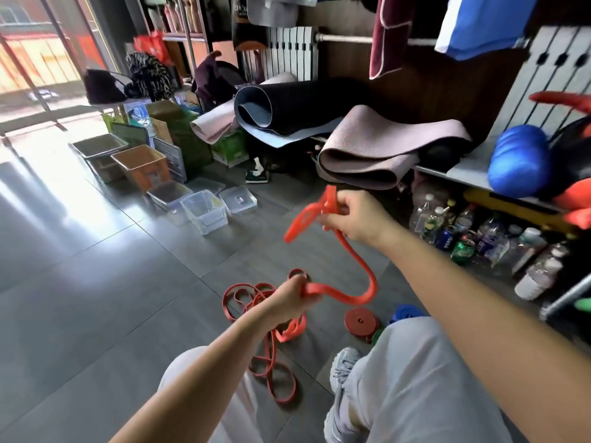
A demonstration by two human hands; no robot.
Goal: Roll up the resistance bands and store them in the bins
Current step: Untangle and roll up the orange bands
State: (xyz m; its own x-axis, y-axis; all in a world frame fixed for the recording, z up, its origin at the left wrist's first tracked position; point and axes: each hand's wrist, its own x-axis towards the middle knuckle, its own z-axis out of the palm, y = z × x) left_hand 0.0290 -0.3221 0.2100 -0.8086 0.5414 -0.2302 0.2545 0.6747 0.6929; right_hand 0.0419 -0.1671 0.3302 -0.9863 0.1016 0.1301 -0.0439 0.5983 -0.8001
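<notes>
Both hands clamped on the orange band point(371, 282): right hand point(355, 219) pinching the top end, left hand point(287, 298) gripping lower, unrolled. From my left: red roll point(360, 321) done at four o'clock, loose red bands point(252, 295) underneath, bins point(204, 212) at ten.

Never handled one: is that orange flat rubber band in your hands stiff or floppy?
Probably floppy: the orange flat rubber band sags in a curve between right hand and left hand. Likely light, since a pinch holds it up.

Only "PEPSI" is legible, printed on a blue can point(445, 239) standing among the bottles point(464, 218) on the floor; other labels are too blurred.
</notes>
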